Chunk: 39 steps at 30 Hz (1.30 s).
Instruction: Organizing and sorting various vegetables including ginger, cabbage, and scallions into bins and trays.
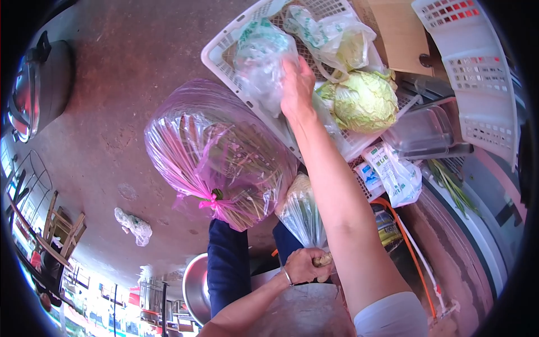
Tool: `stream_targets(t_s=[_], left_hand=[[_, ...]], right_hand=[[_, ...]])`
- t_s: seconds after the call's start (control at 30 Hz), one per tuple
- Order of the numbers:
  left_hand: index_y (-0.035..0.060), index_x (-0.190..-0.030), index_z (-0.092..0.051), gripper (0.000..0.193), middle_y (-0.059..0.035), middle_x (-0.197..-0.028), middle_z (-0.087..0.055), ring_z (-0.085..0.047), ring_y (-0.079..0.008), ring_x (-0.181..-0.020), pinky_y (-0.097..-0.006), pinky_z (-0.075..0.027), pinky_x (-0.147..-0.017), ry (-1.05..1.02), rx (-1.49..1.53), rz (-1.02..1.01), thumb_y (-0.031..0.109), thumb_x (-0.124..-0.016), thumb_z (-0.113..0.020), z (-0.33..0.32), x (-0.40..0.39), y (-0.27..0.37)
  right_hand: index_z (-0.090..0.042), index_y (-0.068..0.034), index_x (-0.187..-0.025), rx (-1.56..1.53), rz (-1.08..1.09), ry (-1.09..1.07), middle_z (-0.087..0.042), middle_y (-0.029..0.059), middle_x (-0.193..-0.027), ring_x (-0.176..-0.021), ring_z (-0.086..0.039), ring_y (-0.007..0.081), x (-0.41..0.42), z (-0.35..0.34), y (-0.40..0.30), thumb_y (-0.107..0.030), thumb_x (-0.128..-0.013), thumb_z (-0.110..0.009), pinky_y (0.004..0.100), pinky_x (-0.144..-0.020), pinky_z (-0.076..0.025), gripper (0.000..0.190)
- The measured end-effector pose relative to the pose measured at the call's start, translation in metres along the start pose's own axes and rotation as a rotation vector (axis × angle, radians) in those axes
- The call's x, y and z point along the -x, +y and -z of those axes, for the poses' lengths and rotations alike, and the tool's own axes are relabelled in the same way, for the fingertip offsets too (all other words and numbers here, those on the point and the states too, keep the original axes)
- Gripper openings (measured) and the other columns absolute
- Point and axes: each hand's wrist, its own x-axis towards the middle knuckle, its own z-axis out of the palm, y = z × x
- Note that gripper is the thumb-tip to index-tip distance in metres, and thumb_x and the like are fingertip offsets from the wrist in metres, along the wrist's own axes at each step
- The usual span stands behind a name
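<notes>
My left hand (301,265), with a bangle at its wrist, is low in front of me, closed around a knobbly tan piece (323,260) that looks like ginger root. The gathered neck of a clear plastic bag (305,215) with pale contents meets this hand. Farther out, my right hand (298,86) grips a clear plastic bag with green print (265,59) over a white plastic basket (223,44). Blur hides some fingertips. A napa cabbage (365,101) and another printed bag (337,38) lie in the basket, right of that hand.
A large tied pink plastic bag (223,156) of long stems stands against the basket. Plastic containers (421,126), a white printed packet (396,172) and green onions (452,185) are at right. A crumpled bag (134,225) lies on the floor; a metal pot (42,88) stands far left.
</notes>
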Motion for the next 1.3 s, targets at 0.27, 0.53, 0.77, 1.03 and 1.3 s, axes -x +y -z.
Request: stream_targets(t_s=[0.27, 0.53, 0.77, 1.03, 1.3], left_hand=[[0.0053, -0.088, -0.069, 0.03, -0.0068, -0.071, -0.066, -0.063, -0.0155, -0.055, -0.0284, -0.05, -0.053, -0.018, -0.013, 0.03, 0.031, -0.074, -0.075, -0.009, -0.003, 0.004], [0.0047, -0.087, -0.068, 0.025, -0.0015, -0.063, -0.064, -0.058, -0.0081, -0.046, -0.0237, -0.046, -0.047, -0.005, 0.09, 0.022, 0.028, -0.078, -0.073, -0.015, -0.005, -0.002], [0.0043, -0.086, -0.068, 0.026, -0.0019, -0.064, -0.065, -0.06, -0.0086, -0.046, -0.0234, -0.047, -0.047, 0.065, 0.032, -0.023, 0.029, -0.078, -0.073, -0.022, -0.01, -0.005], [0.001, -0.088, -0.068, 0.026, -0.0035, -0.074, -0.067, -0.059, -0.0064, -0.057, -0.0232, -0.05, -0.052, 0.017, -0.01, 0.073, 0.023, -0.077, -0.074, -0.021, -0.01, 0.006], [0.0009, -0.087, -0.067, 0.026, -0.0035, -0.072, -0.065, -0.059, -0.007, -0.052, -0.0233, -0.05, -0.047, 0.036, -0.007, 0.033, 0.024, -0.079, -0.073, -0.023, -0.011, -0.007]], right_hand=[[-0.063, -0.007, -0.104, -0.365, 0.218, -0.388, -0.066, 0.0013, -0.091, -0.077, -0.063, 0.0093, 0.045, 0.051, -0.146, -0.006, -0.088, -0.059, 0.0233, -0.06, -0.051, 0.016], [-0.05, 0.004, -0.121, 0.099, 0.394, -0.077, -0.059, 0.0104, -0.108, -0.093, -0.059, 0.0143, 0.195, 0.19, -0.241, 0.001, -0.087, -0.051, 0.0283, -0.084, -0.045, 0.034], [-0.057, 0.001, -0.1, 0.608, 0.055, -0.005, -0.06, 0.0019, -0.09, -0.084, -0.055, 0.0079, 0.215, 0.318, -0.22, -0.003, -0.089, -0.051, 0.0225, -0.075, -0.043, 0.014], [-0.055, -0.003, -0.113, 1.571, -0.182, -0.241, -0.061, 0.0128, -0.106, -0.099, -0.057, 0.0305, 0.193, 0.385, -0.12, -0.008, -0.078, -0.065, 0.0354, -0.086, -0.044, 0.037], [-0.032, -0.02, -0.14, 1.358, 0.176, -0.291, -0.03, 0.0194, -0.141, -0.132, -0.031, 0.0346, 0.118, 0.157, -0.074, -0.028, -0.062, -0.083, 0.0472, -0.103, -0.035, 0.094]])
